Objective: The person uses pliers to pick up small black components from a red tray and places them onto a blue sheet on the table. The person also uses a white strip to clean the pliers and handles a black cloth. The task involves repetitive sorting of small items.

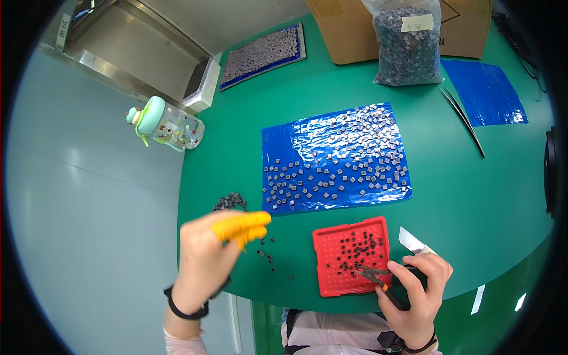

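My right hand (416,290) is wrapped round a small pair of pliers (378,274) with dark jaws and black-and-orange handles. Its jaws are over the red tray (323,278), among many tiny black ring-like parts (357,251). To the left, my left hand (216,248) wears yellow finger covers, and its covered fingertips are drawn together. Whatever they may pinch is too small to see. Just beyond that hand lies a heap of dark small pieces (229,202), partly hidden by it. A few loose black parts (269,258) are scattered on the table between the hand and the tray.
A blue sheet (284,142) bearing many small grey squares lies mid-table. Farther back are a filled panel (263,56), a bag of grey pieces (408,53) and a cardboard box (340,35). Tweezers (464,121) lie right, a bottle (177,125) left, a blade (412,241) by the tray.
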The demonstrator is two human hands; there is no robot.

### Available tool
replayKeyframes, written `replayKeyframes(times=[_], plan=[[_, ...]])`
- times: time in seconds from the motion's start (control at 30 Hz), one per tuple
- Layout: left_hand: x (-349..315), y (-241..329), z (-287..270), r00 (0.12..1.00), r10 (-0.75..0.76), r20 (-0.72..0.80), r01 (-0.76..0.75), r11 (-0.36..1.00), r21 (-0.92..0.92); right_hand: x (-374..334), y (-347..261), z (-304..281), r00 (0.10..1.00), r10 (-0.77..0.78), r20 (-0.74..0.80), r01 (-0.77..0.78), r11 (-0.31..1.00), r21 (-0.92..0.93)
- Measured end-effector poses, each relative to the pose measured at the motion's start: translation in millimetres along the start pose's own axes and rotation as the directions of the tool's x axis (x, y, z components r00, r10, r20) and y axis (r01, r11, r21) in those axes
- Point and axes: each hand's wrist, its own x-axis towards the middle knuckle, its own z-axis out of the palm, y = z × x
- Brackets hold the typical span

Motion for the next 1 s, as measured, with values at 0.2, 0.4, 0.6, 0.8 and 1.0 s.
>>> replayKeyframes(times=[0.2,0.4,0.6,0.8,1.0], plan=[[60,-43,14,0.994,0.110,-0.001,-0.107,0.968,0.228,-1,6,0,0.999,-0.030,-0.039,0.031,0.999,0.030],[72,-58,45,0.985,0.172,-0.007,-0.160,0.932,0.325,-2,9,1,0.999,-0.037,-0.030,0.038,0.999,0.034],[71,-53,52,0.985,0.172,0.021,-0.166,0.904,0.394,-3,11,3,0.997,-0.058,-0.060,0.058,0.998,-0.001],[71,-51,51,0.980,0.198,0.013,-0.189,0.913,0.361,-2,10,3,0.997,-0.057,-0.053,0.056,0.998,-0.022],[64,-55,43,0.980,0.194,-0.050,-0.159,0.905,0.394,-1,9,3,0.998,-0.051,-0.046,0.052,0.999,0.010]])
